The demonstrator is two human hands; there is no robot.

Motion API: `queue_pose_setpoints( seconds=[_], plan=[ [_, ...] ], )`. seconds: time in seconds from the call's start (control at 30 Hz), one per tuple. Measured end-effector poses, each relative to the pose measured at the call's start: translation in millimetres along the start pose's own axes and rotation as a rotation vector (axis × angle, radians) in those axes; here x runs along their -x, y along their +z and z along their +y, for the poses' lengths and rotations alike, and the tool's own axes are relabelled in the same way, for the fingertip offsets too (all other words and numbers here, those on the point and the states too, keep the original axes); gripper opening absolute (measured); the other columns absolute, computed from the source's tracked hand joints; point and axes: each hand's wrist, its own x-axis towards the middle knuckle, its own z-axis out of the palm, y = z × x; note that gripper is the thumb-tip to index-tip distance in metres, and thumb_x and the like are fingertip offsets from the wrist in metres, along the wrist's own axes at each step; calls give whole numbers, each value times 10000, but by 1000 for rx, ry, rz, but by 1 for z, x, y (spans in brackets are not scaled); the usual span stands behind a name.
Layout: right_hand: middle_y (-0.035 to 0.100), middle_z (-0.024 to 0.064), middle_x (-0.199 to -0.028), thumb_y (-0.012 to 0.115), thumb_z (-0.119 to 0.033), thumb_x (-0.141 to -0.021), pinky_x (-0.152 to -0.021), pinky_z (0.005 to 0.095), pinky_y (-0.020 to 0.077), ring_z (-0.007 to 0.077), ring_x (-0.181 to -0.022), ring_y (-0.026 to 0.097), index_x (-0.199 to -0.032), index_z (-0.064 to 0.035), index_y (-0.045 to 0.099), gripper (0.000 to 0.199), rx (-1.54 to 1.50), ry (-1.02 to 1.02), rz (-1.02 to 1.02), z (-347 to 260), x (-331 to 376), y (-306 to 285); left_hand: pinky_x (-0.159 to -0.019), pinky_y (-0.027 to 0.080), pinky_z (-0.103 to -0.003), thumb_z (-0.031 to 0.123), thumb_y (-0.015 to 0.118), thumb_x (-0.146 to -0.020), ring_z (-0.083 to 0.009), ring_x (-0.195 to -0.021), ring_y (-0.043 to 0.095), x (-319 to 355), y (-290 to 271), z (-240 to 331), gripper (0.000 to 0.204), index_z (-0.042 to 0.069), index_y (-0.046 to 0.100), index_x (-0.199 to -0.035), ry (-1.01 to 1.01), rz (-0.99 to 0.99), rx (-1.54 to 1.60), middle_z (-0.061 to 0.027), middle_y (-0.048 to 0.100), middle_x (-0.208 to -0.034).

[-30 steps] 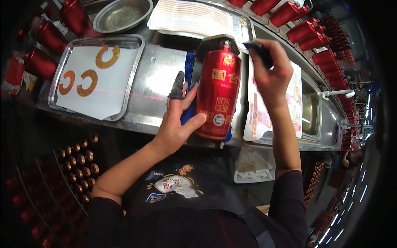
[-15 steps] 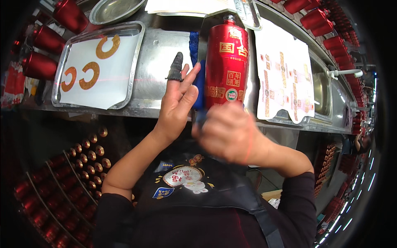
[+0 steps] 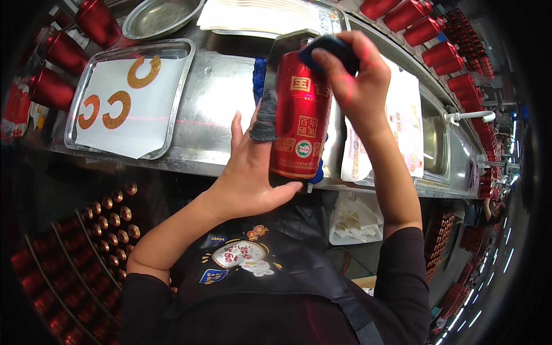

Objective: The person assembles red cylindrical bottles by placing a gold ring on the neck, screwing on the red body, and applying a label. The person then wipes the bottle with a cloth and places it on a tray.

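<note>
- Left hand (image 3: 253,172) cups the lower side of a red bottle (image 3: 300,115) standing at the near edge of the steel counter (image 3: 215,109); a grey cot covers one finger.
- Right hand (image 3: 351,72) is closed on a dark blue pad (image 3: 326,47) pressed to the bottle's shoulder; wiping appears under way, not finished.
- Bottle front, between the hands: gold square labels and a round seal.
- Left of the left hand: a tray (image 3: 129,98) with white paper and gold C-shaped stickers (image 3: 117,109).
- Beyond the right hand: more red bottles (image 3: 428,29).
</note>
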Motion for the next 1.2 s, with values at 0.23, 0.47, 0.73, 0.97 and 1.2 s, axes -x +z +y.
queue_pose_setpoints(
  seconds=[0.23, 0.47, 0.73, 0.97, 1.2],
  plan=[
    [705, 67, -872, 794, 17, -699, -671, 338, 534, 223, -752, 646, -1035, -116, 745, 364, 25, -520, -333, -71, 75, -27, -1196, 116, -581, 419, 862, -756, -368, -1507, 270, -6, 14, -10, 1080, 36, 264, -1570, 6, 90, -223, -253, 261, -1617],
    [645, 103, -747, 760, -58, -726, -624, 350, 522, 273, -645, 606, -899, -75, 690, 187, 78, -348, 178, -6, -15, 4, -1213, 54, -579, 426, 920, -678, -372, -1490, 303, -7, 11, -11, 1276, -31, 134, -1575, -150, 88, 73, -236, 328, -1592],
    [705, 115, -873, 819, -25, -777, -647, 297, 523, 209, -681, 646, -1037, -20, 687, 292, -11, 92, 5, -69, 139, 16, -1209, 258, -467, 316, 963, -645, -372, -1462, 379, -4, 12, -30, 1291, -53, 124, -1554, -171, 37, 311, -297, 336, -1573],
    [655, 50, -778, 793, -70, -861, -622, 257, 489, 86, -681, 587, -901, -16, 644, 164, -231, 513, 429, -62, 121, -11, -1142, 406, -429, 194, 993, -601, -339, -1406, 465, -7, 9, -24, 1377, -24, 38, -1569, -156, -6, 319, -286, 388, -1542],
    [604, -18, -804, 749, -59, -912, -644, 208, 449, 55, -707, 526, -920, -23, 607, 146, -374, 784, 370, -65, 116, -9, -1148, 385, -437, 240, 1001, -587, -333, -1361, 517, -5, 8, -21, 1438, -11, -10, -1579, -211, 5, 291, -254, 357, -1558]
  ],
)
